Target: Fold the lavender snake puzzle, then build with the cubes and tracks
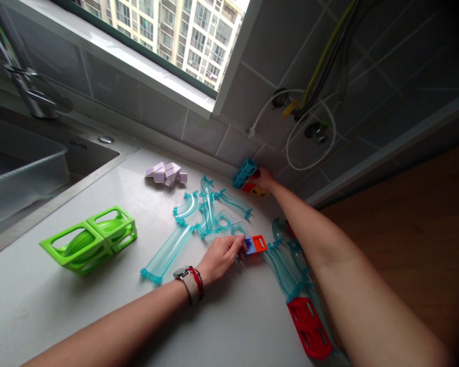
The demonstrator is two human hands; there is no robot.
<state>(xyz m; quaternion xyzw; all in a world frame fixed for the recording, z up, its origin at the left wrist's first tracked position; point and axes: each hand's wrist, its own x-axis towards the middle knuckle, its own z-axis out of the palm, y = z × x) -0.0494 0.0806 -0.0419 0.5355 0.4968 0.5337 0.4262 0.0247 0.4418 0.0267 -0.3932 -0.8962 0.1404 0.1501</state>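
My left hand (pixel 222 256), wearing a watch and bracelets, has its fingers closed on a blue-purple plastic block (pixel 249 245). An orange hollow block (pixel 259 244) sits right against that block's end. Farther back by the wall, my right hand (pixel 265 179) is closed around a group of hollow plastic blocks; its fingertips are partly hidden. In this group I see a teal block (pixel 245 173), a red one (pixel 248 187) and a yellow one (pixel 260 192). Clear teal track pieces (pixel 208 206) lie scattered between the hands and to the left.
A green frame toy (pixel 95 237) and a pale purple block shape (pixel 166 174) stand at left. More clear track (pixel 285 270) and a red hollow block (pixel 309 328) lie under my right forearm. A sink with a plastic bin (pixel 26 168) borders the counter; cables (pixel 309 92) hang on the wall.
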